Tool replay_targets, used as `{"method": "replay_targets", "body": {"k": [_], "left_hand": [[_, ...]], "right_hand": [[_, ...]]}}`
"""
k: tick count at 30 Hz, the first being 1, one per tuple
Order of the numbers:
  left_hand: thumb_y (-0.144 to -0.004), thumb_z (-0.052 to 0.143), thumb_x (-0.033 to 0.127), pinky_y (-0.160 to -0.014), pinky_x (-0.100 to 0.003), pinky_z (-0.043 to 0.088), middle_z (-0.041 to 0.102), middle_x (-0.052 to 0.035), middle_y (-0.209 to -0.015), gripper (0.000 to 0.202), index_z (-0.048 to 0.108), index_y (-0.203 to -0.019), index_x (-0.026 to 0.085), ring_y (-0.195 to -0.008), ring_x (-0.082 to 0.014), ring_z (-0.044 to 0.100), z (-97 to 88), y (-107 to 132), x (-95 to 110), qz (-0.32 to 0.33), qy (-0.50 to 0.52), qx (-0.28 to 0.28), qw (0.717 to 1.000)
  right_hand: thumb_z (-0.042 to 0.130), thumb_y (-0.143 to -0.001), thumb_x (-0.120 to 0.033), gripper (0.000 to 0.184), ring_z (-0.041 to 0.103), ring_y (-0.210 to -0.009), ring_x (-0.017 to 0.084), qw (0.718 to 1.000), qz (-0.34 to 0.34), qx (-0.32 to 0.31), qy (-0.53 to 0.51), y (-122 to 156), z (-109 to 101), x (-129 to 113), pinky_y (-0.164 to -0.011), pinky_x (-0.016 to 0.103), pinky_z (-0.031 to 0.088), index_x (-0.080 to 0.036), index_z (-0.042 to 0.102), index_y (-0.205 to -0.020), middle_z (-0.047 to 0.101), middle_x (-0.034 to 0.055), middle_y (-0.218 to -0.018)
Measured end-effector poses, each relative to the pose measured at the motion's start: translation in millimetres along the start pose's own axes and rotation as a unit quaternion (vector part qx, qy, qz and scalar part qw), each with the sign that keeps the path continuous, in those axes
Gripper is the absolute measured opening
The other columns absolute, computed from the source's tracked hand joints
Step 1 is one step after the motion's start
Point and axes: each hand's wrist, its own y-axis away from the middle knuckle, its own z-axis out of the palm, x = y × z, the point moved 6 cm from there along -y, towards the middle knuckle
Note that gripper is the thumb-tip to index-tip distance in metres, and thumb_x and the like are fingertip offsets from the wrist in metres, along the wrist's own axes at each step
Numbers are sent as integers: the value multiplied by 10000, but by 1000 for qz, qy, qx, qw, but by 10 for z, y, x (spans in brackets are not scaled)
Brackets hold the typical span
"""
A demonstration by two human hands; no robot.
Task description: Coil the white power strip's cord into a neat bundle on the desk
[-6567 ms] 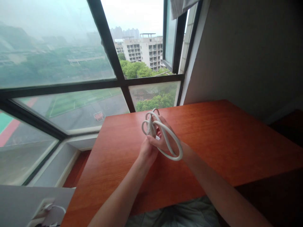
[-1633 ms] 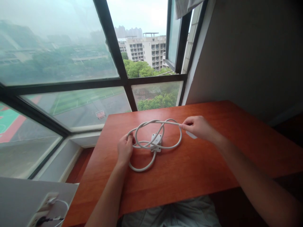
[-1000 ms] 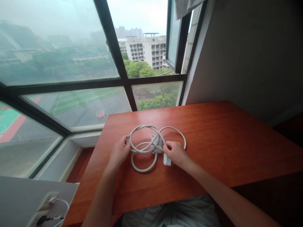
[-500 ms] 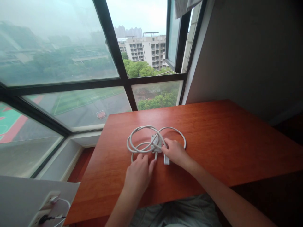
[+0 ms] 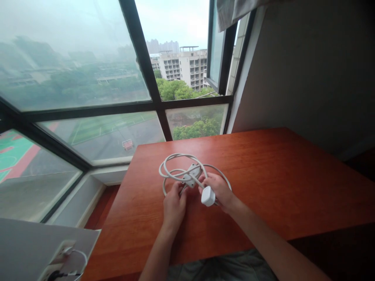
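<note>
A white extension cord lies in loose loops of cable on the reddish-brown wooden table. In the middle of the loops is its small socket block, turned at a slant. My left hand is closed on the cable close to the block's near end; the fingertips are partly hidden. To the right, my right hand pinches the cable just above the white plug, whose rounded end faces me. Its other fingers are hidden behind the plug.
Behind the table stands a large dark-framed window with one pane swung open. A grey wall rises at the right. Wall sockets with plugged-in leads are at the lower left, and a grey curtain hangs above.
My right hand has raised and turned the plug so its end faces me. The socket block has tilted, and my left hand has moved in closer to it. The view has shifted slightly.
</note>
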Motion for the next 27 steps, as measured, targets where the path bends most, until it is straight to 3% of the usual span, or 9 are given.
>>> {"method": "replay_targets", "body": {"k": [2,5,8,11,15,20,24,27], "left_hand": [[-868,570,343,-807,-313,485,717,-94,-1013,209,579,-1010,190,-959,-234,673,-17,-24,-39,8,148,26,989],[-804,659,353,-774,-296,496,730,-83,-910,245,578,-945,170,-869,-212,686,-5,-58,-60,-29,288,57,956],[-748,727,325,-756,-278,502,730,-70,-902,287,579,-936,167,-871,-199,686,41,-107,16,-51,384,73,919],[-702,772,295,-842,-318,511,717,-67,-986,355,593,-986,178,-983,-217,667,90,-168,98,-53,476,84,874],[-664,790,237,-875,-352,511,701,-55,-988,353,619,-970,193,-1026,-233,644,174,-197,132,-69,579,34,812],[-626,789,134,-868,-312,494,683,-18,-947,350,627,-926,211,-981,-195,632,115,-124,157,-56,596,-27,801],[-705,754,414,-842,-328,496,681,-69,-1032,347,640,-944,189,-995,-218,621,76,-105,257,-41,654,-77,751],[-792,636,517,-826,-334,508,701,-87,-1013,371,665,-896,162,-932,-206,645,78,-128,241,-94,688,-63,717]], "right_hand": [[533,-652,-287,198,448,-410,98,999,-1,8,-43,-2,-23,-65,-401,203,311,-167,556,-808,606,-6,-534],[560,-641,-275,216,454,-432,97,998,13,3,-68,-5,-33,-99,-415,205,314,-162,578,-824,603,-6,-550],[555,-653,-281,211,458,-432,104,997,43,-48,-46,36,66,-71,-411,213,310,-166,604,-823,603,-2,-550],[529,-674,-264,227,485,-445,114,992,65,-100,-42,101,201,-26,-421,213,328,-156,629,-846,594,3,-533],[526,-658,-216,308,508,-458,108,986,92,-125,-53,118,261,21,-448,208,363,-122,647,-925,571,-12,-531],[496,-639,-179,292,545,-463,136,984,122,-128,16,66,167,19,-446,223,391,-135,626,-897,604,3,-522],[478,-645,-173,278,548,-461,137,982,116,-133,65,26,105,8,-450,226,405,-154,615,-886,618,1,-539],[457,-647,-175,254,544,-448,144,982,108,-97,123,-32,29,65,-433,225,395,-164,588,-865,611,-2,-517]]}}
